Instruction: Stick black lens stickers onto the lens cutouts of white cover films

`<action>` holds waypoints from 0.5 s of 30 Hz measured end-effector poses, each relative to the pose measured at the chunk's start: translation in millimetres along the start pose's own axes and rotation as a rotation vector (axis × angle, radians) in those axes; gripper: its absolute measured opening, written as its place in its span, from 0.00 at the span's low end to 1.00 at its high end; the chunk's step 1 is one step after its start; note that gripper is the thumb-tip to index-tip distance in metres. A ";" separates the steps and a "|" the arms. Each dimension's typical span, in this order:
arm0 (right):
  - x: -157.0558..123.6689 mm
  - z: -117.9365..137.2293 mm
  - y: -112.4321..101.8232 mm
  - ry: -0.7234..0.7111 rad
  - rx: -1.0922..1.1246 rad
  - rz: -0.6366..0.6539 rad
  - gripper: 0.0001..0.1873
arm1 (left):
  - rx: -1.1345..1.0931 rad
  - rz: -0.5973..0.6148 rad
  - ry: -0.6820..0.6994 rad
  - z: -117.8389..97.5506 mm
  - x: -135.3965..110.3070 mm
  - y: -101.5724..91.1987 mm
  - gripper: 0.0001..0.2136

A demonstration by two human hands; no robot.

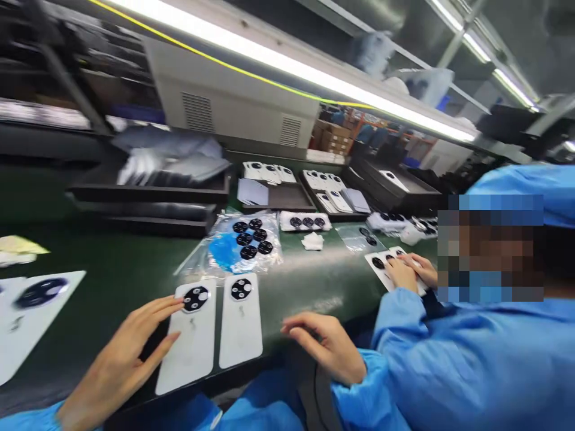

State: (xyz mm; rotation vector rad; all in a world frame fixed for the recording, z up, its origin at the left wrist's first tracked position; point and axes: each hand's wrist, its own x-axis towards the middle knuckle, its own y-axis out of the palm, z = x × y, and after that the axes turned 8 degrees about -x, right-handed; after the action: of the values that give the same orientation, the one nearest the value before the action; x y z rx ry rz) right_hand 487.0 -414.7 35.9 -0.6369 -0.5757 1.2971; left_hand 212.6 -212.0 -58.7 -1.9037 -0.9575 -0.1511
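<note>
Fingers of the left hand (121,359) lie spread, holding nothing, touching the left white panel's (188,344) edge, bare green bench (112,269) beyond.

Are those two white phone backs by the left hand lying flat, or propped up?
Flat. Both white backs lie side by side on the green table, camera rings up. The left hand touches the left one's ring.

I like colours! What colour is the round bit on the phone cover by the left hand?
Black, on a white phone cover, seen in the head view.
</note>
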 end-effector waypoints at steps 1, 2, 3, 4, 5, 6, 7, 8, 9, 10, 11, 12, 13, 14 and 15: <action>16.8 5.5 -7.6 -0.020 -0.036 -0.052 0.12 | 0.011 -0.039 0.025 -3.0 1.7 -0.7 0.16; 36.2 9.4 -11.6 -0.027 -0.089 -0.076 0.12 | 0.017 -0.051 0.043 -6.2 4.3 -1.0 0.15; 57.3 12.0 -12.0 -0.025 -0.153 -0.068 0.12 | 0.021 -0.063 0.057 -9.2 7.1 -1.4 0.15; 79.1 13.4 -9.3 -0.025 -0.213 -0.040 0.11 | 0.022 -0.079 0.055 -11.5 9.5 -1.9 0.15; 100.4 14.1 -4.4 -0.031 -0.260 -0.005 0.11 | 0.020 -0.093 0.042 -13.3 11.1 -2.4 0.15; 120.6 14.0 1.6 -0.041 -0.295 0.027 0.11 | 0.016 -0.109 0.023 -14.3 11.8 -2.9 0.15; 139.0 13.3 7.8 -0.048 -0.324 0.049 0.11 | 0.011 -0.112 0.007 -14.6 11.6 -3.3 0.15; 155.4 12.2 13.2 -0.046 -0.356 0.064 0.12 | 0.006 -0.103 -0.006 -14.4 10.8 -3.3 0.15; 169.6 10.6 17.2 -0.038 -0.389 0.076 0.13 | 0.002 -0.093 -0.025 -13.7 9.7 -3.1 0.15; 181.8 8.7 19.7 -0.026 -0.419 0.084 0.14 | -0.001 -0.090 -0.049 -12.5 8.7 -2.6 0.15; 192.3 6.7 20.6 -0.013 -0.445 0.093 0.15 | -0.002 -0.097 -0.076 -11.0 8.1 -2.1 0.16; 201.1 4.8 20.2 -0.002 -0.467 0.105 0.17 | -0.002 -0.107 -0.101 -9.2 8.1 -1.7 0.17; 208.6 3.1 18.7 0.004 -0.484 0.121 0.17 | -0.001 -0.117 -0.125 -7.1 8.7 -1.6 0.18; 215.0 1.7 16.6 0.005 -0.498 0.141 0.18 | 0.000 -0.121 -0.144 -4.9 10.0 -1.8 0.20; 220.6 0.6 14.4 0.004 -0.509 0.164 0.18 | -0.001 -0.111 -0.156 -2.7 11.8 -2.4 0.21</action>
State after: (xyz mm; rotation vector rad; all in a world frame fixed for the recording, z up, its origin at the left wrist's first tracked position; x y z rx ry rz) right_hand 516.5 -195.6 33.5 -1.1238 -0.8757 1.3067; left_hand 219.8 -207.0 -50.0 -1.8847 -1.1694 -0.0684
